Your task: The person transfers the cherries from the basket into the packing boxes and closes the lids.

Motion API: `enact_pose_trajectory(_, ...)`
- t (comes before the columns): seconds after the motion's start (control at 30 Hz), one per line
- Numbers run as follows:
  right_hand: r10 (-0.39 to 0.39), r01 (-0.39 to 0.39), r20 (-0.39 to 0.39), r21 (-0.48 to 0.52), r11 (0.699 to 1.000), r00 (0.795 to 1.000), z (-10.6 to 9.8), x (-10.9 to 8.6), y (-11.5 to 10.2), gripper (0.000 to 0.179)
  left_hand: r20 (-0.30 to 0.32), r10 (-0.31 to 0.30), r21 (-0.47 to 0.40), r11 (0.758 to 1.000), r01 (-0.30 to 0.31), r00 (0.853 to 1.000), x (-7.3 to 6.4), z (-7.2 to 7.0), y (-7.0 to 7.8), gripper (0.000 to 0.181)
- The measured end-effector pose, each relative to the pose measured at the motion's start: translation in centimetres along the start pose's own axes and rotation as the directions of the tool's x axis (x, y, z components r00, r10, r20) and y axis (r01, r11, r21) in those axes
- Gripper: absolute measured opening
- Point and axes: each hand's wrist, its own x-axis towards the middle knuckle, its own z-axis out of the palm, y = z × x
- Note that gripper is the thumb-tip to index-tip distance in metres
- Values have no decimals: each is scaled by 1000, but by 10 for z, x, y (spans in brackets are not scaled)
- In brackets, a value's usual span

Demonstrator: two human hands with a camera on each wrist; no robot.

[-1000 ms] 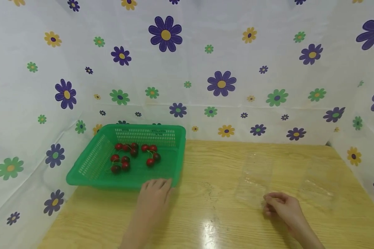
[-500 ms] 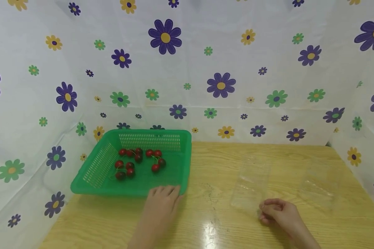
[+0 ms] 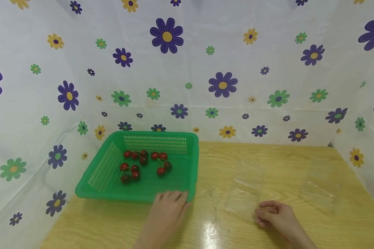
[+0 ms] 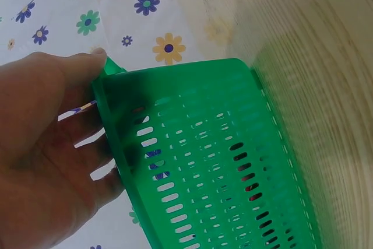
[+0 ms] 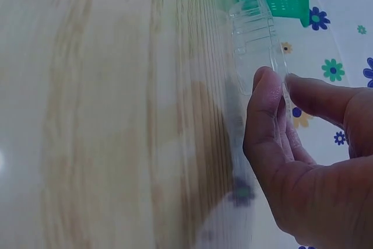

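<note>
My left hand [image 3: 169, 214] grips the front rim of a green plastic basket [image 3: 127, 194] near its right corner. In the left wrist view the thumb lies at the rim's corner and the fingers reach over the edge. Several dark red cherries [image 3: 135, 175] with green stems lie in bunches on the basket's floor. My right hand [image 3: 278, 219] pinches the near right corner of a clear plastic container [image 3: 244, 199] between thumb and fingers. That container, see-through and folded open in two halves, sits close over the tabletop in the right wrist view.
A second clear plastic container [image 3: 319, 192] lies on the wooden table [image 3: 218, 166] at the right. Behind and at both sides hangs a white cloth [image 3: 193, 62] printed with flowers. Small dark marks run along the table between basket and nearer container.
The basket, cherries inside, has slid to the right and toward me with my left hand. My right hand has drawn the nearer clear container left and slightly toward me.
</note>
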Motion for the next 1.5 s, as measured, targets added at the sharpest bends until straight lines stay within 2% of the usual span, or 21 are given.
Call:
enact_pose_trajectory(0.3,-25,25,53,-7,1000,998,2,-2,1,56,24,38,-38,999,-37,999,1,-7,11,33)
enact_pose_trajectory(0.53,-24,23,59,11,1000,998,1,-3,3,54,56,40,-58,998,-37,998,2,-10,15,33)
enact_pose_trajectory(0.67,-16,15,57,6,1000,998,0,-4,4,55,108,45,-125,992,-31,993,5,-15,13,34)
enact_pose_trajectory(0.8,-14,14,52,4,1000,999,0,-4,3,54,120,60,-204,978,-35,991,9,-22,7,31)
enact_pose_trajectory(0.93,-13,13,42,4,1000,999,0,-4,2,53,99,98,-175,981,-80,990,16,-31,-2,27)
enact_pose_trajectory(1.03,-18,18,36,6,1000,999,0,-3,0,51,118,151,-116,984,-137,982,22,-39,-8,27)
enact_pose_trajectory(1.1,-24,24,28,2,1000,999,-1,-3,0,51,150,192,-95,979,-179,970,26,-43,-11,27)
enact_pose_trajectory(1.2,-36,36,18,-16,999,999,-3,-4,-1,49,190,246,-87,969,-233,951,32,-49,-15,27)
enact_pose_trajectory(1.3,-38,39,10,-29,999,999,-4,-5,-2,48,202,289,-88,957,-277,936,38,-53,-20,24)
enact_pose_trajectory(1.4,-35,35,0,-32,999,999,-3,-5,-3,47,229,305,-113,952,-286,925,44,-56,-28,21)
enact_pose_trajectory(1.5,-24,23,-12,-21,1000,1000,-1,-5,-3,46,289,287,-183,953,-242,913,50,-59,-37,21)
